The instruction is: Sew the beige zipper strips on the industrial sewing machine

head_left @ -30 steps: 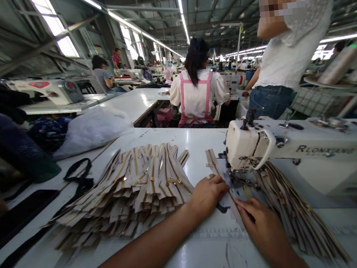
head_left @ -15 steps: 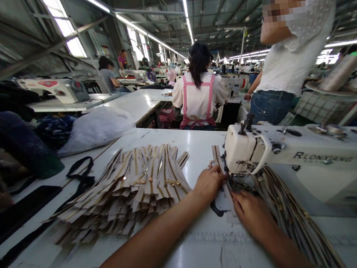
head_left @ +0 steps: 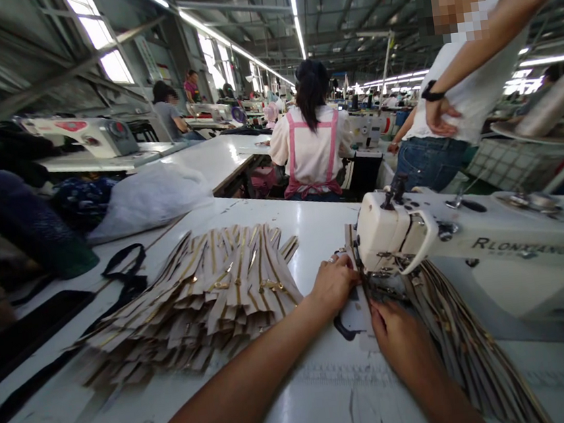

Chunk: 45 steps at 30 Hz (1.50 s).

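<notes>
A sewing machine (head_left: 416, 227) stands at the right of the white table. Beside its needle area, a narrow grey zipper strip (head_left: 350, 236) lies lengthwise. My left hand (head_left: 337, 282) has its fingers closed on the strip, just left of the presser foot. Nearer to me, my right hand (head_left: 397, 327) pinches the strip's close end. A large fanned pile of grey zippers (head_left: 238, 277) with gold teeth lies left of my hands. More zippers (head_left: 459, 334) hang together in a bundle behind and right of my right hand.
A black strap (head_left: 126, 273) and a dark tray-like object (head_left: 30, 328) lie at the left, with a white plastic bag (head_left: 150, 196) beyond. One person in a pink apron (head_left: 313, 143) sits ahead; another stands at the right (head_left: 481, 80).
The strip's far end has shifted slightly right, and my right hand has moved a little right. The standing person's arm has dropped, with the hand now at the waist.
</notes>
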Tool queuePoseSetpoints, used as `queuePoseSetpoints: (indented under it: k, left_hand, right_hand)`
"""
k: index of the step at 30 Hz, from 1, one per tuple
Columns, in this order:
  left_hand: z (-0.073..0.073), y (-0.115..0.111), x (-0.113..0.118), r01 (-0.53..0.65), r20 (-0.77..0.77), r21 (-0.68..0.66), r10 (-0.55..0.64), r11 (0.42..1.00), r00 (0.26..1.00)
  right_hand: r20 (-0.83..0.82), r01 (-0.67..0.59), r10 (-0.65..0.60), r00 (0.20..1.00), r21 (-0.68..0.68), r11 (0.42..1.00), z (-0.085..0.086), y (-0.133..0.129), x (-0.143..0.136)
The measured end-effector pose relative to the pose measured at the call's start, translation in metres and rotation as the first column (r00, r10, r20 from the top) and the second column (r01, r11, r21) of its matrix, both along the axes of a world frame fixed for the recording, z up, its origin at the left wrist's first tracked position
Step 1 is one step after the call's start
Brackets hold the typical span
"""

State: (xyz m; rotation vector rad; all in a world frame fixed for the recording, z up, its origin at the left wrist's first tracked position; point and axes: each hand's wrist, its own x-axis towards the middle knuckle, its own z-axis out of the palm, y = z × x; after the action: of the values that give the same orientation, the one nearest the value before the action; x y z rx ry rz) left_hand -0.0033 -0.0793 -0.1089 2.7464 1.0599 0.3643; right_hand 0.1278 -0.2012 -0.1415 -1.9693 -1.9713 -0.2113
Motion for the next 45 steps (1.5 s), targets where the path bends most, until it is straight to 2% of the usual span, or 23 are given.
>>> queuePoseSetpoints:
  k: [7, 20, 25, 32, 35, 41, 45]
  left_hand:
    - [0.002, -0.002, 0.0, -0.005, 0.006, 0.01, 0.005, 1.0, 1.0]
    - [-0.005, 0.001, 0.0, -0.002, 0.023, 0.011, 0.001, 1.0, 1.0]
    - [-0.006, 0.0, 0.0, -0.007, 0.031, 0.012, 0.007, 1.0, 0.999]
    - [-0.001, -0.006, -0.008, 0.029, 0.045, -0.069, -0.026, 0.997, 0.999]
    - [0.001, -0.008, -0.009, 0.037, 0.038, -0.062, -0.034, 0.997, 0.999]
    - [0.002, -0.01, -0.007, 0.003, 0.027, -0.062, -0.001, 0.998, 1.0]
    - [0.005, -0.026, -0.004, -0.064, -0.012, 0.012, 0.065, 0.998, 0.998]
  right_hand:
    - [-0.024, 0.006, -0.006, 1.0, 0.0, 1.0, 0.001, 0.001, -0.001]
    - [-0.079, 0.019, -0.024, 0.997, -0.062, 0.998, 0.004, -0.001, -0.002]
    - [-0.086, 0.017, -0.02, 0.996, -0.035, 0.999, 0.006, -0.003, -0.002]
    - [-0.085, 0.012, -0.013, 0.996, -0.015, 1.0, 0.007, -0.005, -0.002]
    - [-0.08, 0.011, -0.013, 0.997, -0.018, 1.0, 0.007, -0.004, -0.002]
    - [-0.071, -0.012, 0.012, 0.997, 0.005, 1.0, 0.005, -0.003, -0.003]
    - [-0.083, -0.013, 0.012, 0.996, -0.02, 1.0, 0.006, -0.004, -0.002]
